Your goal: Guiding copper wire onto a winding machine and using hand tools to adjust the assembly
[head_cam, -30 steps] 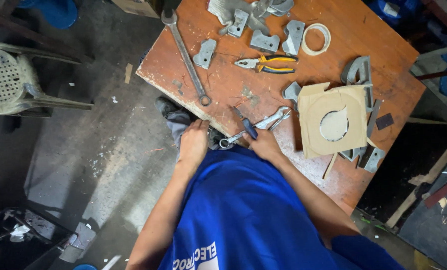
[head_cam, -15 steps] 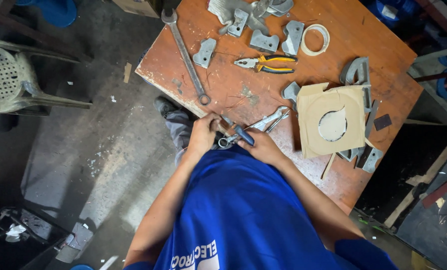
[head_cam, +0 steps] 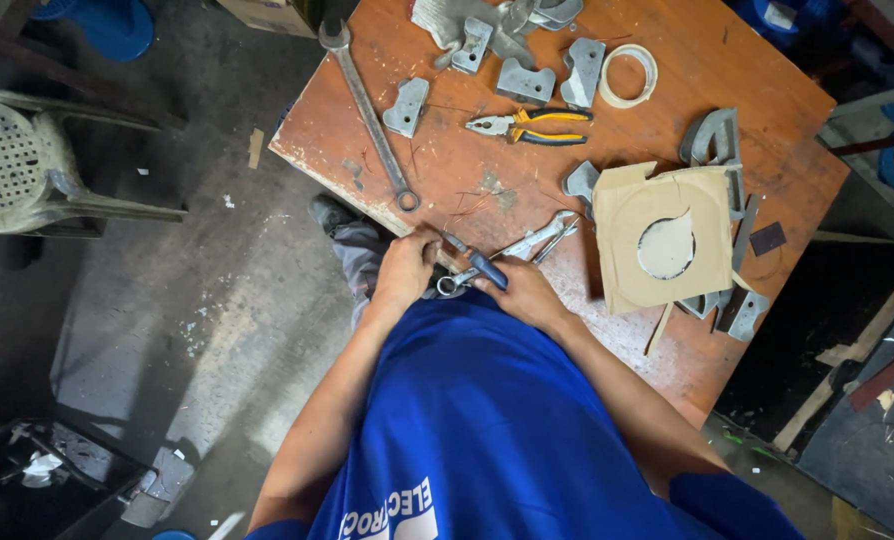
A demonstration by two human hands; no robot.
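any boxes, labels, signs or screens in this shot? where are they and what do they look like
Cardboard box: on the floor past the table's far left corner, brown, only its lower edge in view.
Cardboard sheet: flat on the table's right side, tan, squarish, with a teardrop-shaped hole cut out.
Shirt lettering: white print on the person's blue shirt, bottom centre.
No screens or signs.

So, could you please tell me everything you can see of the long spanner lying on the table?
The long spanner is a slim bar of dull grey metal, an open jaw at its far end near the table's back edge and a closed ring at its near end. It lies flat on the worn reddish-brown top, running diagonally along the left side. Neither hand touches it; the left hand is just below the ring end.
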